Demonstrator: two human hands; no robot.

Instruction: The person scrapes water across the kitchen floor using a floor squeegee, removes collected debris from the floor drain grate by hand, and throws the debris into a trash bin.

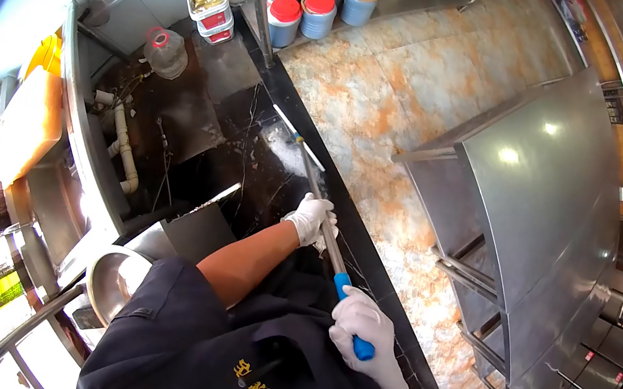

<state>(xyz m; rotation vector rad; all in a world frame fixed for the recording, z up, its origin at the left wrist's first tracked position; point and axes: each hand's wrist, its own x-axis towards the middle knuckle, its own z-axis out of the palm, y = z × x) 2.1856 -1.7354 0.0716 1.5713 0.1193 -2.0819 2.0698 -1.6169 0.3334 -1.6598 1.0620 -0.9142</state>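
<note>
As 2 hands (364, 329) grip 1 squeegee (331, 249), blue hdl (342, 285), 1 btl (167, 57)

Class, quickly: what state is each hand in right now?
Left hand: closed around the pole.
Right hand: closed, holding the blue handle.

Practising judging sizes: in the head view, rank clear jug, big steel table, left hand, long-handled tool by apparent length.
Big steel table
Long-handled tool
Clear jug, left hand: too alike to rank
</note>
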